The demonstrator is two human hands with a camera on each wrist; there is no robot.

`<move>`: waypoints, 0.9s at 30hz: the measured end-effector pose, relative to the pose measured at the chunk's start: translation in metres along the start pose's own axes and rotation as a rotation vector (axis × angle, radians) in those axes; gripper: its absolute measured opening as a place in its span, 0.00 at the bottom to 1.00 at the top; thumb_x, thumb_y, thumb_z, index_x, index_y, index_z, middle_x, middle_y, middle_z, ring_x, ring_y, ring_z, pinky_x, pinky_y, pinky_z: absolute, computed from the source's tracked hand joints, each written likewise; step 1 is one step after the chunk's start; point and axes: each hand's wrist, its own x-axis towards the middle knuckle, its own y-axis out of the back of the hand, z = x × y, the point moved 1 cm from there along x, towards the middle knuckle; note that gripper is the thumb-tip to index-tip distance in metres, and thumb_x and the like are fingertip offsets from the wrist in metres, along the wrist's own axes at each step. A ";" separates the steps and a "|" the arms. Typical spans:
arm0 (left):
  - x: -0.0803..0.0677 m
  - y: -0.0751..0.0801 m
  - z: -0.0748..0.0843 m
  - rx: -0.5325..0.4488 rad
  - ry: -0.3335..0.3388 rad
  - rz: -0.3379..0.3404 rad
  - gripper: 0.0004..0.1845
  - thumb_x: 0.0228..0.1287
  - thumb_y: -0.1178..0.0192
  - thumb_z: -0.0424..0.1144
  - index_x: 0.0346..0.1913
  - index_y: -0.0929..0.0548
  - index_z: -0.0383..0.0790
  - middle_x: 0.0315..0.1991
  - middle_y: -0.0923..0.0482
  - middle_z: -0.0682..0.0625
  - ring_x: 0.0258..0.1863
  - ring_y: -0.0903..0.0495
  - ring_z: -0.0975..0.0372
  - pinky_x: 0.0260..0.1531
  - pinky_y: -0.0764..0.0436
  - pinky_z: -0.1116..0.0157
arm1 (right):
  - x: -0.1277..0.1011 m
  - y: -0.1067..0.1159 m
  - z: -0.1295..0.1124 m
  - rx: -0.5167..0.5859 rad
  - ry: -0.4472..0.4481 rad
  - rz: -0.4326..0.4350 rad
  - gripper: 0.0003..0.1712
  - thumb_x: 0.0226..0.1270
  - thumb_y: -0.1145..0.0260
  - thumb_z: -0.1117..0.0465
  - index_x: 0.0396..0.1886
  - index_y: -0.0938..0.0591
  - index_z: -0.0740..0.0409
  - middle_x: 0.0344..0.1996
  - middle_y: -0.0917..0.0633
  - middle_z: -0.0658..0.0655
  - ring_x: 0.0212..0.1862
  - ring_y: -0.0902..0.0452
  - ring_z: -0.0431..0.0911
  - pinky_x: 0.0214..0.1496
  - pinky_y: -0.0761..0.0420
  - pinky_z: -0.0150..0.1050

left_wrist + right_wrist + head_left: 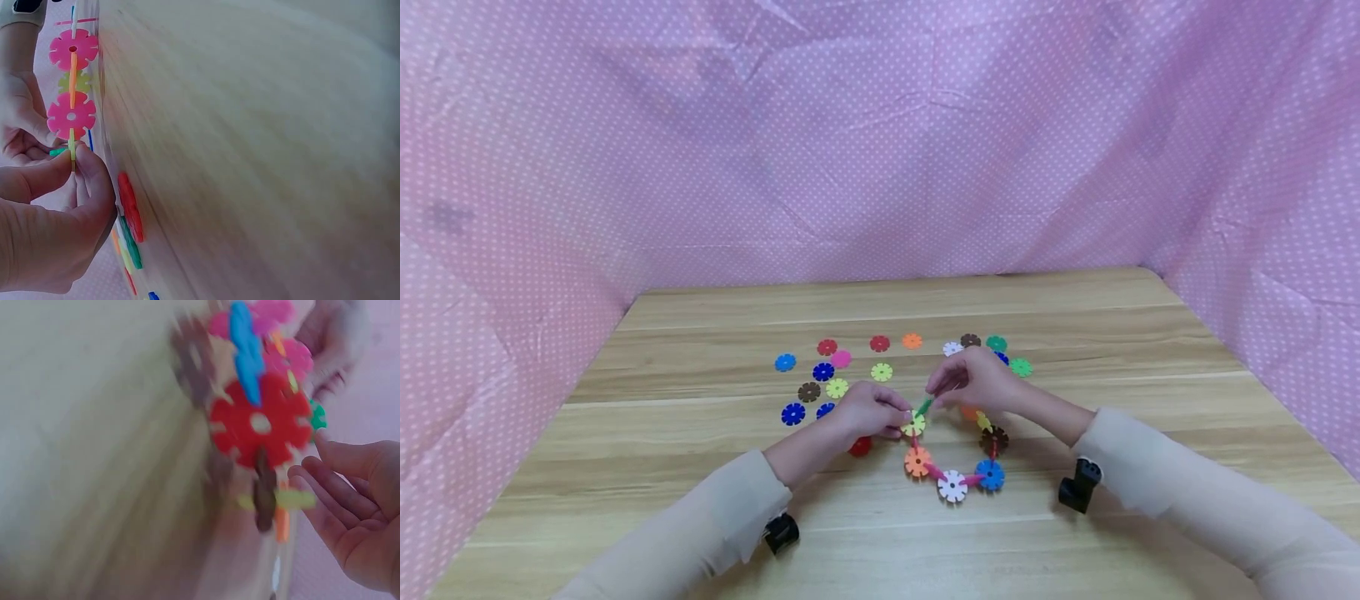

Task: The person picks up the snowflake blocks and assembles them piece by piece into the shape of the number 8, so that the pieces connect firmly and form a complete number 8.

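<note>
Both hands meet at the open top of a chain of flower-shaped discs [952, 483] lying on the table [1150, 517]. The left hand [868, 410] pinches the yellow disc [913, 426] at the chain's left end. The right hand [973, 381] seems to pinch a small green disc [923, 407], its edge slanting down toward the yellow one, just beside it. Loose discs [823, 372] lie beyond.

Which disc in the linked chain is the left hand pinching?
The yellow disc at the chain's open left end: the left hand pinches it, while the orange, white, blue and brown discs lie untouched.
</note>
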 end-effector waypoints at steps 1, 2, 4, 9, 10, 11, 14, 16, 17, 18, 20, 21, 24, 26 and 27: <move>0.000 0.000 0.000 -0.001 0.000 -0.001 0.08 0.60 0.36 0.30 0.43 0.15 0.34 0.35 0.17 0.44 0.28 0.17 0.63 0.34 0.14 0.69 | 0.000 0.004 0.002 -0.012 -0.001 0.013 0.10 0.53 0.27 0.68 0.36 0.14 0.64 0.35 0.11 0.62 0.38 0.13 0.47 0.39 0.15 0.29; 0.000 0.000 0.000 0.000 0.001 -0.001 0.08 0.60 0.36 0.30 0.43 0.15 0.34 0.35 0.17 0.44 0.28 0.17 0.63 0.34 0.14 0.69 | 0.000 0.009 0.005 -0.026 -0.002 0.028 0.10 0.53 0.27 0.68 0.37 0.15 0.65 0.36 0.11 0.63 0.38 0.13 0.48 0.39 0.15 0.29; 0.000 0.000 -0.001 -0.004 0.004 -0.001 0.08 0.59 0.36 0.30 0.42 0.15 0.34 0.35 0.16 0.44 0.28 0.17 0.63 0.33 0.14 0.70 | 0.000 0.020 0.010 -0.057 -0.007 0.058 0.11 0.54 0.28 0.68 0.38 0.15 0.67 0.37 0.12 0.65 0.38 0.14 0.49 0.40 0.14 0.30; 0.000 0.001 -0.002 -0.011 0.006 0.006 0.08 0.59 0.36 0.30 0.42 0.16 0.34 0.35 0.16 0.44 0.27 0.17 0.63 0.32 0.14 0.70 | -0.003 0.049 0.025 -0.145 -0.070 0.126 0.11 0.57 0.30 0.69 0.40 0.17 0.70 0.39 0.13 0.68 0.39 0.15 0.51 0.42 0.14 0.36; 0.000 0.001 -0.002 -0.011 0.007 0.007 0.08 0.59 0.36 0.30 0.42 0.16 0.35 0.35 0.16 0.44 0.27 0.17 0.63 0.32 0.14 0.70 | -0.004 0.054 0.028 -0.170 -0.088 0.134 0.11 0.57 0.31 0.69 0.40 0.17 0.70 0.39 0.13 0.68 0.39 0.15 0.52 0.43 0.14 0.37; 0.000 0.001 -0.002 -0.012 0.008 0.006 0.08 0.59 0.36 0.30 0.42 0.16 0.35 0.35 0.16 0.44 0.27 0.17 0.63 0.32 0.14 0.70 | -0.005 0.059 0.032 -0.194 -0.097 0.141 0.11 0.58 0.31 0.70 0.41 0.17 0.71 0.39 0.13 0.68 0.39 0.15 0.53 0.43 0.14 0.39; 0.001 0.001 -0.002 -0.017 0.013 0.006 0.08 0.59 0.36 0.30 0.42 0.16 0.35 0.35 0.16 0.44 0.27 0.17 0.63 0.32 0.14 0.70 | -0.009 0.069 0.040 -0.277 -0.126 0.142 0.12 0.56 0.30 0.71 0.40 0.17 0.72 0.38 0.13 0.69 0.39 0.15 0.55 0.44 0.14 0.43; 0.001 0.001 -0.001 -0.013 0.014 0.007 0.07 0.60 0.36 0.30 0.42 0.16 0.35 0.34 0.16 0.44 0.27 0.17 0.63 0.32 0.14 0.70 | -0.012 0.074 0.044 -0.322 -0.168 0.131 0.13 0.52 0.29 0.72 0.39 0.18 0.72 0.37 0.14 0.69 0.39 0.15 0.56 0.44 0.14 0.44; 0.001 0.001 -0.001 -0.013 0.014 0.008 0.07 0.60 0.36 0.30 0.42 0.16 0.35 0.34 0.16 0.44 0.27 0.17 0.63 0.32 0.14 0.69 | -0.013 0.076 0.045 -0.346 -0.192 0.123 0.13 0.50 0.28 0.72 0.37 0.18 0.72 0.36 0.14 0.68 0.38 0.15 0.56 0.44 0.14 0.45; 0.001 0.001 0.000 -0.013 0.013 0.008 0.07 0.60 0.36 0.30 0.42 0.16 0.35 0.34 0.16 0.45 0.27 0.17 0.63 0.32 0.14 0.69 | -0.014 0.077 0.045 -0.367 -0.216 0.112 0.13 0.48 0.27 0.72 0.36 0.18 0.71 0.35 0.13 0.67 0.38 0.16 0.55 0.44 0.14 0.45; 0.001 0.002 0.001 -0.009 0.013 0.009 0.07 0.60 0.36 0.30 0.42 0.16 0.35 0.34 0.16 0.45 0.27 0.17 0.63 0.33 0.14 0.69 | -0.015 0.079 0.047 -0.407 -0.270 0.089 0.15 0.45 0.25 0.71 0.35 0.17 0.69 0.34 0.13 0.65 0.38 0.16 0.53 0.44 0.15 0.45; 0.001 0.002 0.001 -0.006 0.014 0.010 0.07 0.60 0.36 0.31 0.42 0.16 0.35 0.34 0.16 0.45 0.28 0.17 0.63 0.33 0.14 0.69 | -0.016 0.079 0.048 -0.433 -0.285 0.077 0.15 0.44 0.24 0.71 0.35 0.16 0.68 0.33 0.13 0.65 0.37 0.17 0.52 0.44 0.15 0.45; 0.001 0.003 0.002 -0.003 0.018 0.010 0.07 0.60 0.36 0.31 0.42 0.16 0.35 0.35 0.16 0.45 0.28 0.17 0.63 0.33 0.14 0.69 | -0.018 0.079 0.049 -0.479 -0.324 0.055 0.16 0.44 0.23 0.69 0.36 0.15 0.66 0.33 0.13 0.62 0.36 0.19 0.49 0.41 0.17 0.43; 0.001 0.003 0.003 0.000 0.023 0.010 0.07 0.60 0.36 0.31 0.42 0.16 0.36 0.35 0.16 0.45 0.28 0.17 0.63 0.33 0.14 0.69 | -0.018 0.079 0.050 -0.490 -0.339 0.048 0.16 0.44 0.23 0.69 0.36 0.15 0.65 0.33 0.13 0.62 0.35 0.20 0.47 0.39 0.17 0.41; 0.001 0.003 0.002 -0.001 0.022 0.009 0.07 0.60 0.36 0.31 0.42 0.15 0.35 0.35 0.16 0.45 0.28 0.17 0.63 0.33 0.14 0.69 | -0.018 0.079 0.050 -0.490 -0.345 0.047 0.16 0.45 0.23 0.69 0.36 0.15 0.65 0.32 0.13 0.61 0.35 0.20 0.47 0.39 0.18 0.40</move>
